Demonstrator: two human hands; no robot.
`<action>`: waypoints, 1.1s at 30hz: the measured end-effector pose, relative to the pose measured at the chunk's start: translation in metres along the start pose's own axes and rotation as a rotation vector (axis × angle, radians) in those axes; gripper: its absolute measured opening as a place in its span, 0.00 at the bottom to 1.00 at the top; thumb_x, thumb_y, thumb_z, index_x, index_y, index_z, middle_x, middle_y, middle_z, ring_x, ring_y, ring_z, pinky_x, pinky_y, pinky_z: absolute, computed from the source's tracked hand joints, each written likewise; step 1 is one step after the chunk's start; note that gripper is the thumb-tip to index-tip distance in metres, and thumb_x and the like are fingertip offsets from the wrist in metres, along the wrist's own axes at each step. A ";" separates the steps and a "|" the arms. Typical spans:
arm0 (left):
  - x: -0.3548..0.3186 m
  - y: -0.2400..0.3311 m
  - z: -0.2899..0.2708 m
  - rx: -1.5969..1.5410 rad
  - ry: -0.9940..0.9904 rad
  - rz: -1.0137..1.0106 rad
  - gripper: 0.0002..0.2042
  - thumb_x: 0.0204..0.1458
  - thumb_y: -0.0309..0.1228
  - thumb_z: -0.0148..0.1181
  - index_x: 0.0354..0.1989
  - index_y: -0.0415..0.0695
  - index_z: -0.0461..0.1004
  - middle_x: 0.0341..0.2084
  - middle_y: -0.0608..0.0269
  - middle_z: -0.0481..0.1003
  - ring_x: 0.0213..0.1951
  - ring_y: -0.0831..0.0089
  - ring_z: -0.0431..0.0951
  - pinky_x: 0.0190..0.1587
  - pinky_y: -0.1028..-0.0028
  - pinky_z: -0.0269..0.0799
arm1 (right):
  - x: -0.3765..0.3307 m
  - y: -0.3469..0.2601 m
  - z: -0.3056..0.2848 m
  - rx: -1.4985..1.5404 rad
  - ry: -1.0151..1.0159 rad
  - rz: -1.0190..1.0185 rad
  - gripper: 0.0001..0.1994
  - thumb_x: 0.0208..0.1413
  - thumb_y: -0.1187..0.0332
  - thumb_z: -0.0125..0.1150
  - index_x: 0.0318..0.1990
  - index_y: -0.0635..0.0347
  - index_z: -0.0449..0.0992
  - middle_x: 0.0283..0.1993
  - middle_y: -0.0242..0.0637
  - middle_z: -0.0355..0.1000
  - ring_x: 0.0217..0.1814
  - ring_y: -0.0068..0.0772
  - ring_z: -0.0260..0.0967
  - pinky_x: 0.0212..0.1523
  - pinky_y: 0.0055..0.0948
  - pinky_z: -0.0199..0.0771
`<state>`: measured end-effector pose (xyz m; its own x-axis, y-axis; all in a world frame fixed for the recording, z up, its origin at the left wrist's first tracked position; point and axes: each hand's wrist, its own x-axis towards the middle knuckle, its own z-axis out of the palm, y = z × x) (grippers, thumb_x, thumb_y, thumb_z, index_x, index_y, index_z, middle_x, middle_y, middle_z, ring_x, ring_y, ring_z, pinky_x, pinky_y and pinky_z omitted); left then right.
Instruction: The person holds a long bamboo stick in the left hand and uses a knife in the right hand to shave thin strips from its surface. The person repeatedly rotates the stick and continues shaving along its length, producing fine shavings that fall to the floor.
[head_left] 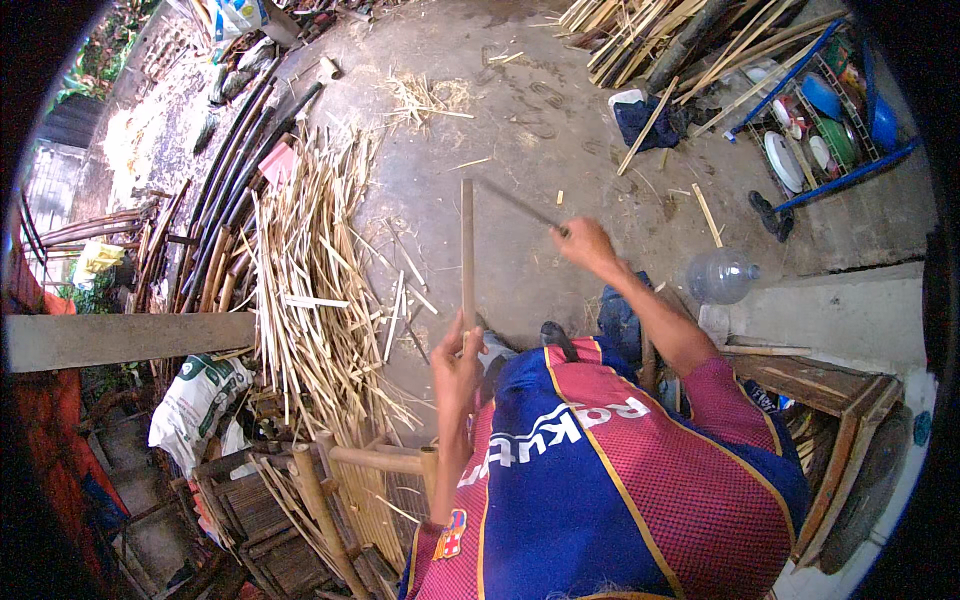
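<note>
Upright in my left hand is a long, narrow bamboo strip, gripped at its lower end with the fingers closed round it. My right hand, also closed, holds a long-bladed knife. The blade is thin, dark and smeared by motion. It slants up to the left, and its tip is close to the strip's top end; whether the two touch I cannot tell. My right fist covers the knife's handle.
A large heap of split bamboo strips lies to the left, beside dark curved poles. A bamboo chair stands at lower left. On the right are a clear plastic bottle, a blue-framed dish rack and a wooden bench.
</note>
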<state>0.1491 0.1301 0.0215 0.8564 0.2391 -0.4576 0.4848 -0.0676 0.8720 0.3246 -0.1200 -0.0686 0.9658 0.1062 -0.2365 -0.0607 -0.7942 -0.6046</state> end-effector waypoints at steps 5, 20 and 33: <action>0.010 0.004 0.009 0.135 0.001 0.027 0.23 0.59 0.36 0.60 0.62 0.42 0.70 0.20 0.73 0.71 0.19 0.85 0.62 0.21 0.78 0.59 | -0.070 -0.046 0.045 0.019 -0.195 -0.295 0.11 0.48 0.63 0.59 0.37 0.54 0.82 0.30 0.52 0.76 0.36 0.60 0.76 0.39 0.53 0.75; -0.010 0.004 -0.011 -0.302 -0.156 -0.192 0.21 0.64 0.40 0.52 0.62 0.45 0.69 0.18 0.75 0.64 0.13 0.88 0.56 0.13 0.83 0.46 | 0.040 0.033 -0.008 0.008 0.160 0.139 0.19 0.55 0.56 0.59 0.33 0.68 0.80 0.34 0.57 0.77 0.38 0.57 0.77 0.40 0.50 0.76; 0.001 0.006 0.000 -0.372 -0.287 -0.154 0.23 0.66 0.45 0.48 0.62 0.43 0.67 0.19 0.79 0.58 0.15 0.88 0.54 0.15 0.83 0.47 | -0.055 -0.044 0.045 0.045 0.009 -0.168 0.13 0.48 0.65 0.58 0.42 0.45 0.82 0.28 0.52 0.75 0.33 0.60 0.75 0.35 0.56 0.73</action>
<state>0.1532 0.1300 0.0259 0.8195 -0.0605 -0.5699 0.5580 0.3109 0.7694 0.2627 -0.0642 -0.0628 0.9655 0.2297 -0.1224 0.0910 -0.7383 -0.6684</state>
